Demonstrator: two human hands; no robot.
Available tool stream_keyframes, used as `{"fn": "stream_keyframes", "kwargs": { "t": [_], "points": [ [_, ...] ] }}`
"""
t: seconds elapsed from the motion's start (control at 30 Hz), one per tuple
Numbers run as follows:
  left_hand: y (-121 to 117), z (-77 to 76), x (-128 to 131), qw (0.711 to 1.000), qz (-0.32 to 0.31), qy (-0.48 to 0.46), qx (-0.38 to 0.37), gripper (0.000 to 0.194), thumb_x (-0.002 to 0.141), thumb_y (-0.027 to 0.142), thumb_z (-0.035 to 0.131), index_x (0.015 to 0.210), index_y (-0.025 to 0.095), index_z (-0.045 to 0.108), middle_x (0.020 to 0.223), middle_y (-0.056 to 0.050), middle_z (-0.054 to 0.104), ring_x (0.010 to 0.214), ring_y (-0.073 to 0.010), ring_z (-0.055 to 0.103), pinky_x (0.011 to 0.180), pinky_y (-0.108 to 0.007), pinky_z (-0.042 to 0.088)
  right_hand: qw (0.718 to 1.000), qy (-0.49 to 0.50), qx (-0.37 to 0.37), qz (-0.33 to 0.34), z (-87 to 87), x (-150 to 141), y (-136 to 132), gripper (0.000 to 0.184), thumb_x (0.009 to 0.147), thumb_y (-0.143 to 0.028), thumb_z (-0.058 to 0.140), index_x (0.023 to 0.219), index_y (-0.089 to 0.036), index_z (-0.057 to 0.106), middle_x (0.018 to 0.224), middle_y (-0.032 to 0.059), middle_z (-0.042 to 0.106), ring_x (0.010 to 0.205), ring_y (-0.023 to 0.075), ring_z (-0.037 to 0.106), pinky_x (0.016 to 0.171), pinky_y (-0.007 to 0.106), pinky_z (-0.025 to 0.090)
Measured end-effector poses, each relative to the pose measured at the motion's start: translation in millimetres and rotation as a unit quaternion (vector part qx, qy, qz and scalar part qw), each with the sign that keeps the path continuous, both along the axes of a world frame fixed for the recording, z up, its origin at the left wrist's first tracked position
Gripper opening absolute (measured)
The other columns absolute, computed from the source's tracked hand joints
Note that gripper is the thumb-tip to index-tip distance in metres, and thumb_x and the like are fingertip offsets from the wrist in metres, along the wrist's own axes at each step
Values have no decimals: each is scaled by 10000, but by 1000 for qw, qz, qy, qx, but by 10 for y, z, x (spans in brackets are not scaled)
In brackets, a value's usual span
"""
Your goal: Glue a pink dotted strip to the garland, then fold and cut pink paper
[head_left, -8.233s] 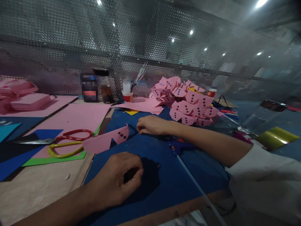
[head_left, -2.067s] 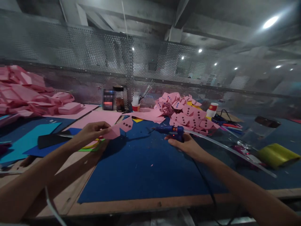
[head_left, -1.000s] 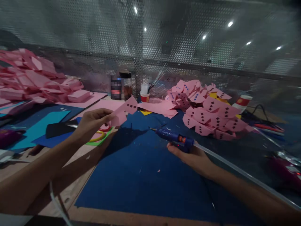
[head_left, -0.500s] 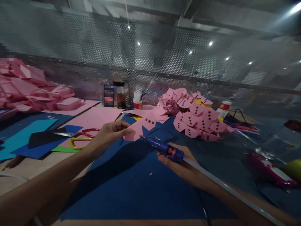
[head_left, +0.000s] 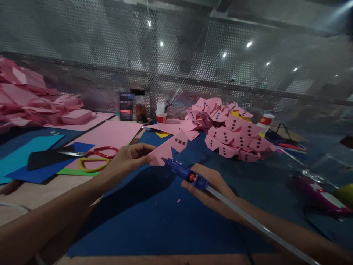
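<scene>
My left hand (head_left: 127, 161) pinches a folded pink paper piece (head_left: 168, 148) with small dark squares on it, held above the blue mat (head_left: 154, 217). My right hand (head_left: 210, 187) grips a blue hot glue gun (head_left: 185, 174) with a clear glue stick trailing from its back. The gun's nozzle touches the lower edge of the pink piece, just right of my left fingertips.
A heap of finished pink pieces (head_left: 228, 129) lies at the back right. Red and yellow scissors (head_left: 95, 158) rest on coloured sheets at the left. A pink paper stack (head_left: 33, 106) fills the far left. A red and white cup (head_left: 161, 114) and jar stand by the mesh wall.
I lifted the pink piece from the mat with my left hand and took up the glue gun with my right. Over the last second the nozzle moved left until it met the paper.
</scene>
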State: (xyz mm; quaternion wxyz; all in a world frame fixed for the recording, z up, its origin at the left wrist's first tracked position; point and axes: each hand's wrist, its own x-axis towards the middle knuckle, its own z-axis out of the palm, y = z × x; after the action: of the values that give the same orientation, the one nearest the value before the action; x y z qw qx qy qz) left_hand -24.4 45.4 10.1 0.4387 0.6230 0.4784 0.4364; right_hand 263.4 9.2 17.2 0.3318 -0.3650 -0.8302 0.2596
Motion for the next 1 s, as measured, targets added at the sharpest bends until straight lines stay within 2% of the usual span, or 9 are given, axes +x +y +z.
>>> {"fn": "stream_keyframes", "kwargs": {
  "t": [0.23,0.53,0.83,1.0],
  "points": [
    [-69,23,123,998,-13,62,17,403,797,554,762,1033,228,739,1065,-79,779,979,-263,731,887,-372,603,1000,-6,19,6,-62,12,5,234,912,-321,659,774,-208,508,810,15,591,671,128,530,618,254,380],
    [-81,14,103,997,-6,65,34,398,801,544,766,1025,218,720,1026,-75,768,944,-250,725,864,-365,597,999,-27,39,7,-110,21,5,58,892,-199,632,867,-197,580,827,22,613,691,137,549,637,247,389],
    [-108,49,132,997,-12,65,33,427,786,586,765,992,215,720,973,-80,769,903,-253,726,834,-376,600,998,-29,53,5,-141,42,41,105,871,-165,629,821,-191,540,776,-1,559,653,118,502,616,239,360],
    [-117,52,130,997,-22,65,32,390,828,534,750,1024,198,718,999,-71,766,913,-233,718,826,-342,586,998,-30,49,6,-141,39,29,115,872,-158,632,815,-186,535,762,-9,546,639,109,491,603,230,356]
  ]
}}
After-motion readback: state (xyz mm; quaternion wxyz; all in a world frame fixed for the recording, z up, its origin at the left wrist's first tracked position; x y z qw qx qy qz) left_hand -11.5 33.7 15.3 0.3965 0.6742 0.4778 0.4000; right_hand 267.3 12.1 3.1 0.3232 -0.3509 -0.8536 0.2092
